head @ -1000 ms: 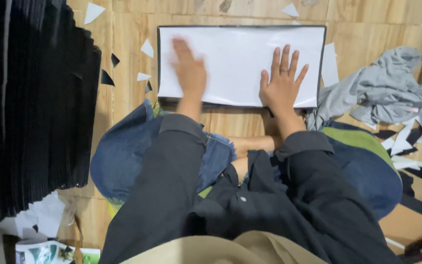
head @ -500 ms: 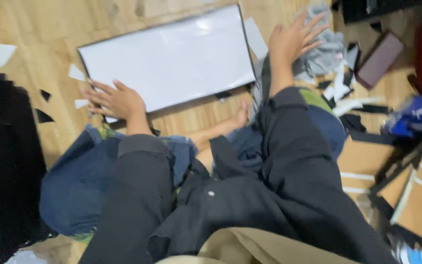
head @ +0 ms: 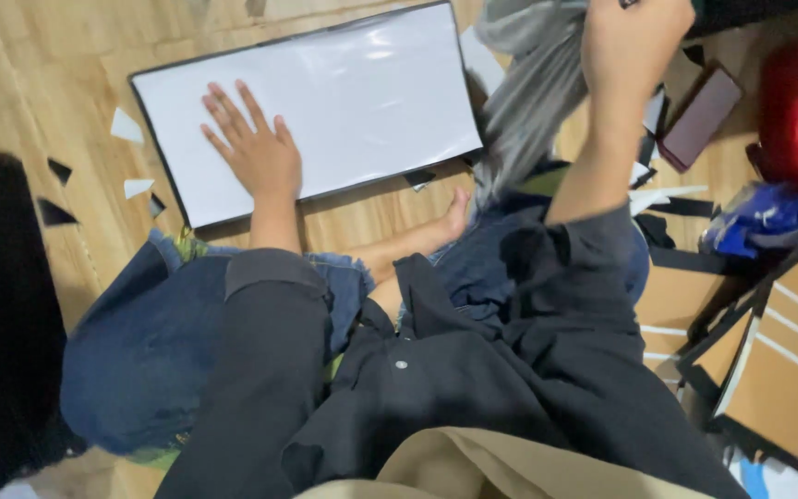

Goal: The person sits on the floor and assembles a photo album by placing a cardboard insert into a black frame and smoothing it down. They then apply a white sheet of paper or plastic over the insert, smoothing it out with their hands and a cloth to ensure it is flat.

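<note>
Left hand (head: 256,152) flat, fingers spread, on white board (head: 344,102); right hand (head: 634,46) clutching grey cloth (head: 533,102), fingertips cropped.

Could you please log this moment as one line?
left hand: flat on white board | right hand: lifting grey cloth | wooden floor

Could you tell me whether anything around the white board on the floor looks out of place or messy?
Yes. Small white and black scraps lie scattered on the wooden floor left of the white board. The left hand rests flat on the board; the right hand lifts a grey cloth that hangs crumpled. Brown panels lie stacked askew at right.
</note>
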